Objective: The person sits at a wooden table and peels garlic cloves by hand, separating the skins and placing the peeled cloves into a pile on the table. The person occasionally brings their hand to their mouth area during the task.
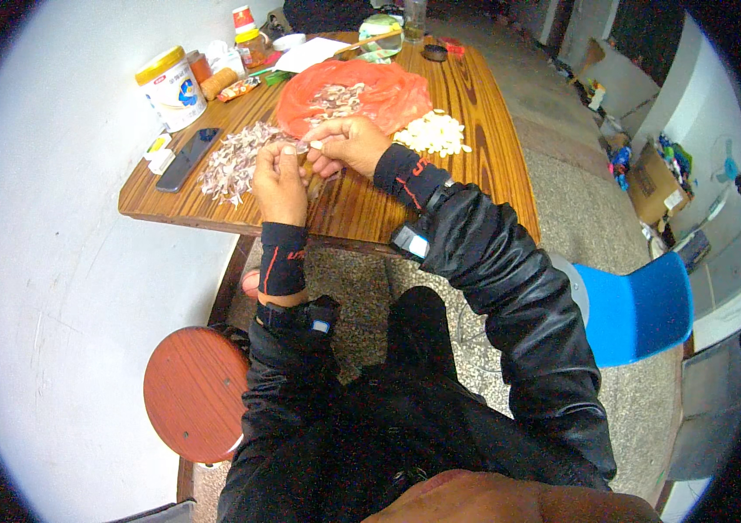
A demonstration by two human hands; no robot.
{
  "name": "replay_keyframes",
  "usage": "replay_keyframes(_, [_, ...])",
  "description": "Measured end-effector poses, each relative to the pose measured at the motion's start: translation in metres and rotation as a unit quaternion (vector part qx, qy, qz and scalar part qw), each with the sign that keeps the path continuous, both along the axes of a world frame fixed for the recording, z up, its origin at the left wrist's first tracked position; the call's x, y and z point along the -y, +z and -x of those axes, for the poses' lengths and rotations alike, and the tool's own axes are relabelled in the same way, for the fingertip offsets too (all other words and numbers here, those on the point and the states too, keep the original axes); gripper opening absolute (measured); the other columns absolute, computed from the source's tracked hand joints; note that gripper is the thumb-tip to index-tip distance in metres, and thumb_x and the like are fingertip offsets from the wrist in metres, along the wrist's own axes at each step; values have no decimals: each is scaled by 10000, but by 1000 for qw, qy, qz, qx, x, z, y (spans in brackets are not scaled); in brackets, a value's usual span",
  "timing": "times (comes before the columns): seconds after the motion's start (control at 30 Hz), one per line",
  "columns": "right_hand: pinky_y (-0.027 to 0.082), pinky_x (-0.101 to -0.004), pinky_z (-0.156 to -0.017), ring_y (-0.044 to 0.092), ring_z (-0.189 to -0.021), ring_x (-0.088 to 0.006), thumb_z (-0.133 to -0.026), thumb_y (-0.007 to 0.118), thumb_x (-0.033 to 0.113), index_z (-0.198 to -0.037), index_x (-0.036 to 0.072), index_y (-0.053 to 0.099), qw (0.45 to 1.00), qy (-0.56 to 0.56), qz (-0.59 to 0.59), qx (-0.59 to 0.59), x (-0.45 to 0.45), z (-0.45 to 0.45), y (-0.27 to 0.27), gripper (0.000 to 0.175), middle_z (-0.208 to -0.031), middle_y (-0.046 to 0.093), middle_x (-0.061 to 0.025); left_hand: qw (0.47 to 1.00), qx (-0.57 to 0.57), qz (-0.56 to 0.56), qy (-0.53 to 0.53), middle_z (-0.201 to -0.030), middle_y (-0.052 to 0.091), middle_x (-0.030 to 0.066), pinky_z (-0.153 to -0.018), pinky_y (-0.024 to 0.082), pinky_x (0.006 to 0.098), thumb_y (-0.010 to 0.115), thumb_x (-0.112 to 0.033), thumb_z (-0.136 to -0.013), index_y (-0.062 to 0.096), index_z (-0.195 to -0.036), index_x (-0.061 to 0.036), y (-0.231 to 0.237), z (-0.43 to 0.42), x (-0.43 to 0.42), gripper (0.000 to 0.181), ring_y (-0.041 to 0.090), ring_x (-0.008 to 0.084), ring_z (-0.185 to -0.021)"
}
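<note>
My left hand (281, 180) and my right hand (352, 147) meet over the near part of the wooden table (357, 209). Both pinch a small garlic clove (303, 148) with purplish skin; fingertips hide much of it. Beside my left hand spreads a heap of garlic skins (233, 163). Pale peeled garlic cloves (435, 134) lie piled to the right, beyond my right wrist. An opened red plastic bag (393, 88) behind my hands holds unpeeled garlic cloves (337, 98).
A smartphone (188, 160) and a white tin with a yellow lid (171, 91) stand near the wall. Jars, a honey-coloured jar (251, 49) and a glass (414, 23) line the back. A round stool (197, 395) is lower left, a blue chair (638, 307) right.
</note>
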State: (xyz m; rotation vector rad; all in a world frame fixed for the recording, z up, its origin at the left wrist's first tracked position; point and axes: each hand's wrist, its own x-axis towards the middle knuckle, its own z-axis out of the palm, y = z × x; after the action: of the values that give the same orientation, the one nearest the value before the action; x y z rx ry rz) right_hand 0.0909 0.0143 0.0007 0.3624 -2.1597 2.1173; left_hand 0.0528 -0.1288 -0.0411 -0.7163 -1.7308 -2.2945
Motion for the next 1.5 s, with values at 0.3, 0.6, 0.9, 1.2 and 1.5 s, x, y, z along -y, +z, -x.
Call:
replay_keyframes(0.3, [521,-263,-644,598,-721,-133,-874,537,110,-1072,19,560,999,2,31,21,-7,5,-7,219,-868,610,-63,997,31,16,64,-735,581,62,-483,448,211,546,-130,-874,524,-900,5,5,-4,3,139,559,95,-576])
replay_keyframes(0.6, [520,-249,-582,617,-703,-123,-798,575,37,-1040,41,572,999,-6,32,12,-7,5,-8,242,-873,634,-53,999,16,-14,30,-826,597,58,-543,483,211,504,-61,-869,550,-996,22,4,-1,2,159,569,100,-640])
replay_keyframes(0.9, [515,-251,-550,590,-659,-106,-760,605,29,-973,44,586,999,-49,1,-7,-4,3,-5,214,-816,614,-25,1000,20,0,8,-744,603,27,-508,439,201,504,-121,-891,573,-965,-16,8,-7,2,146,532,71,-584])
replay_keyframes(1.2, [479,-214,-480,562,-566,-100,-737,615,5,-911,6,572,987,-137,47,-70,-8,4,3,179,-742,582,-41,989,10,86,-117,-729,608,47,-543,451,250,419,-224,-922,612,-906,-35,19,-21,5,270,555,105,-596])
replay_keyframes(1.5, [485,-213,-492,578,-583,-105,-773,630,31,-933,8,560,987,-133,55,-67,-12,3,6,176,-759,610,-57,894,-286,270,214,-838,647,149,-686,490,367,479,-200,-895,583,-1013,-17,17,-14,0,242,639,294,-744])
